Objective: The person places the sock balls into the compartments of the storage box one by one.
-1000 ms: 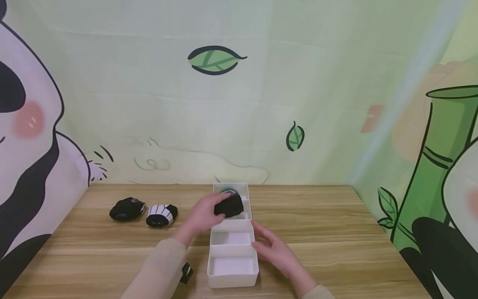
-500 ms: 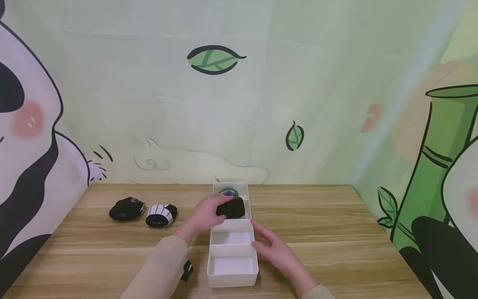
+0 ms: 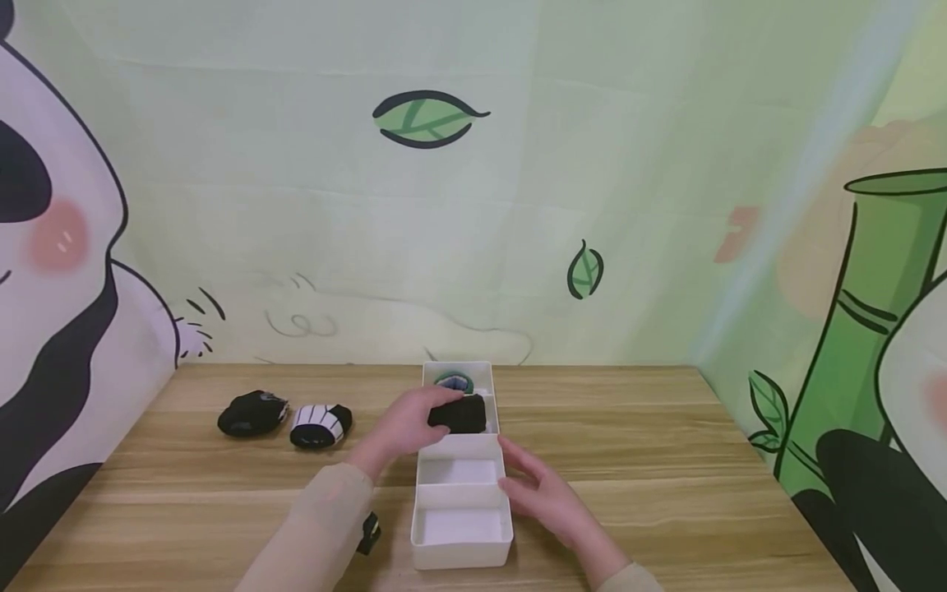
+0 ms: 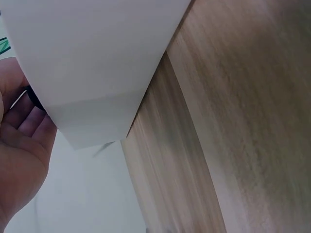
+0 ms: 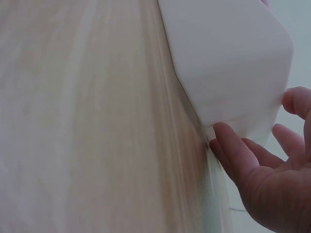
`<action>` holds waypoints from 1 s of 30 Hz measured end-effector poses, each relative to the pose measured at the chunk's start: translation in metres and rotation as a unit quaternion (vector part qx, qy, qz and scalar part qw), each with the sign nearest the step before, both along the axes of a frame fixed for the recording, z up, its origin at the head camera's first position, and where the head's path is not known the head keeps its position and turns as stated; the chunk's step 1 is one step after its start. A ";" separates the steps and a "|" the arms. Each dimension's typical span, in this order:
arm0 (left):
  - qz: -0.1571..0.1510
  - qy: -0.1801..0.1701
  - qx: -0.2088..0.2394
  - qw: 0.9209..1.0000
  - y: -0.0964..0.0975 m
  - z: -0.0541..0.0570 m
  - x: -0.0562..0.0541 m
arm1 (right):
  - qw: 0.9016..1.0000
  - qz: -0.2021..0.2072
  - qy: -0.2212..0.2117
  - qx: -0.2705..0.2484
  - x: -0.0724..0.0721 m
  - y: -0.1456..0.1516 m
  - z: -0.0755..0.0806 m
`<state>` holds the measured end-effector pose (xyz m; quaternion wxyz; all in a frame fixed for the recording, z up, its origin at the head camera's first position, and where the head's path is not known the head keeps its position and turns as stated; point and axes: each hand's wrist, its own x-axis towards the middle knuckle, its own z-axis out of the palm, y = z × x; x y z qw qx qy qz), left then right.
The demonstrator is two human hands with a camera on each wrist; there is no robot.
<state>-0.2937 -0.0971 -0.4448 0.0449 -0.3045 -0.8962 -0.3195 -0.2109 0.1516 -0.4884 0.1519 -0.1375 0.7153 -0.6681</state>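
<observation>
Currently pinches rolled black cloth bundle (image 3: 468,414) between thumb and fingers of left hand (image 3: 403,422), at second-farthest compartment of long white plastic box (image 3: 462,557); touches its right wall with right hand (image 3: 546,498) loosely spread, probably bracing.

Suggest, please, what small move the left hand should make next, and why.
Perhaps lower and release the rolled black fabric bundle: the left hand holds it in or just over the second-farthest compartment of the white plastic box, while the right hand touches the box's side.
</observation>
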 end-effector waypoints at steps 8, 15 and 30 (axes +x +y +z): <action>-0.004 -0.022 0.032 0.999 -0.002 -0.006 0.000 | 1.000 0.004 -0.001 -0.004 0.000 0.000 0.000; 0.022 -0.030 0.055 0.998 -0.001 -0.003 0.005 | 1.000 0.008 0.004 -0.010 0.000 0.000 0.000; 0.034 0.022 0.100 0.994 -0.004 -0.006 0.013 | 1.000 0.007 0.008 -0.009 0.001 0.001 -0.001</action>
